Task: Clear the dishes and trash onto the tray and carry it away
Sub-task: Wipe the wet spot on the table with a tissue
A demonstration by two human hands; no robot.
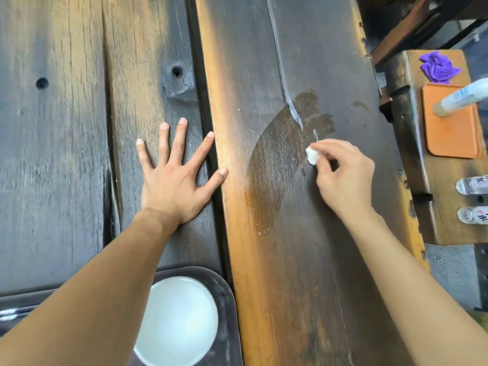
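Note:
My right hand [343, 178] pinches a small white wad of tissue [311, 155] against the dark wooden table [264, 62], at the right edge of a wet, darker smear [280, 159]. My left hand [175, 178] lies flat on the table with its fingers spread and holds nothing. A dark tray [227, 299] sits at the bottom edge, partly hidden under my left forearm. A white plate [182, 318] rests on that tray.
A wooden stool or side stand [443, 207] stands to the right of the table. It carries an orange mat [451, 133], a crumpled purple cloth [437, 67], a white bottle [464, 97] and two clear bottle tops [472, 199]. A gap [203, 101] runs between the table planks.

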